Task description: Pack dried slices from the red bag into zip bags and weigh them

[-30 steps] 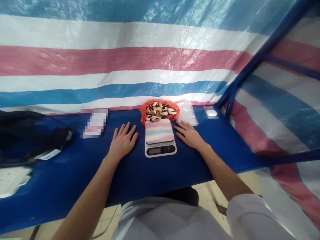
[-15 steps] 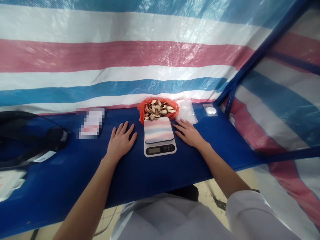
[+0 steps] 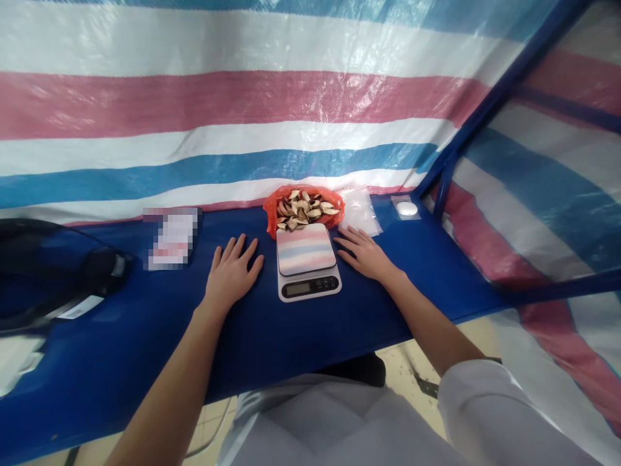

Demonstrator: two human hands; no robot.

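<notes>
My left hand (image 3: 231,270) lies flat on the blue table with its fingers spread, to the left of a white digital kitchen scale (image 3: 308,264). On the scale's other side rests my right hand (image 3: 363,252), palm down, fingers apart, holding nothing. The scale's platform carries nothing and mirrors the striped sheet; its display shows no readable figures. Just behind it sits an open red plastic bag (image 3: 272,220) filled with dried, pale, curled slices (image 3: 303,208). Clear plastic bags (image 3: 361,210) lie beside the red bag, close beyond my right fingertips.
A small clear packet with a white round thing (image 3: 406,209) lies at the back right. To the left are a blurred-out white and red item (image 3: 172,239), a black strapped object (image 3: 97,272) and a white box (image 3: 19,359). A striped sheet (image 3: 218,97) hangs behind the blue table (image 3: 291,343).
The view has shifted slightly, so everything appears a little further left. Both hands stay flat in the same places on the table.
</notes>
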